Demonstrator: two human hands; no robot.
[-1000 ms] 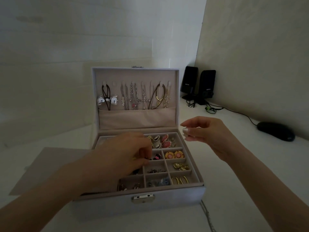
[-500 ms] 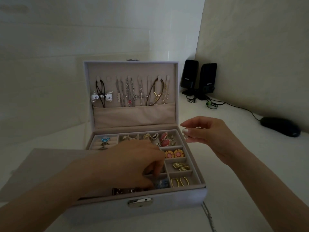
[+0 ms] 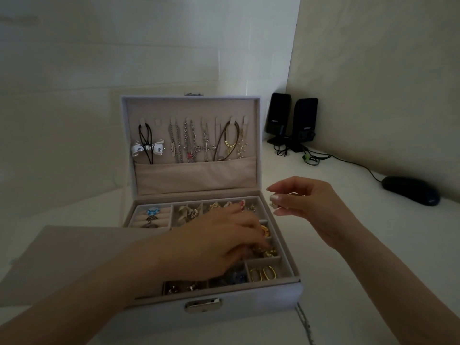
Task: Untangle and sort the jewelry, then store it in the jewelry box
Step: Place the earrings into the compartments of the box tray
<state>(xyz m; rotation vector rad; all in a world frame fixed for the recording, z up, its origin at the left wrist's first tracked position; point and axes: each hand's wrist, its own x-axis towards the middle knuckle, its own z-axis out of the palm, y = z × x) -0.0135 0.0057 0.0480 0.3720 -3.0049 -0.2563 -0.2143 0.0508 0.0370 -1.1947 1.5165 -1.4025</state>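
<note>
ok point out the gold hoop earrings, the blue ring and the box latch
gold hoop earrings (image 3: 264, 273): head view, inner edge of the right hoop
blue ring (image 3: 152, 210): head view, on its blue top
box latch (image 3: 202, 305): head view, middle of the metal plate

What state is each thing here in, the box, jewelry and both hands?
jewelry box: open, lid upright.
necklaces: hanging on the lid's hooks.
gold hoops: lying in the front right compartment.
left hand: fingers curled into the tray; grip hidden.
right hand: beside the box, pinching a small piece.
</note>
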